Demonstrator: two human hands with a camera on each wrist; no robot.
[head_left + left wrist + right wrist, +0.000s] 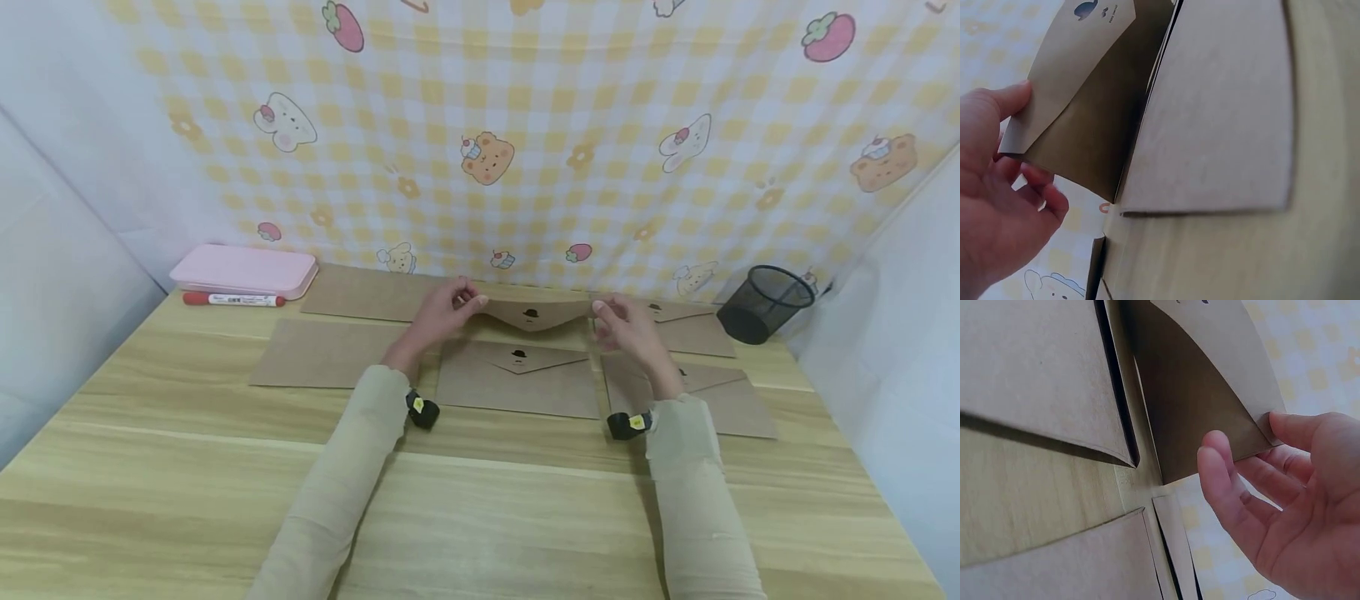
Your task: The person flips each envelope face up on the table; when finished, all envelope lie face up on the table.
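A brown kraft envelope (531, 316) with a small hat print on its pointed flap is held up at the back middle of the table. My left hand (450, 310) pinches its left top corner, thumb on the flap side. At the opposite corner my right hand (628, 327) pinches it in the same way. The right wrist view shows the right thumb on the flap and the fingers behind the envelope (1204, 406). In the left wrist view the envelope (1091, 106) leans up from the table, its lower edge near another envelope (1216, 112) lying flat.
Flat envelopes lie around: front middle (517, 387), two at right (731, 404), two plain-faced at left (322, 354). A pink case (243, 268) and a red-capped marker (234, 299) sit back left. A black mesh pen holder (757, 312) stands back right, before a checked curtain (570, 108).
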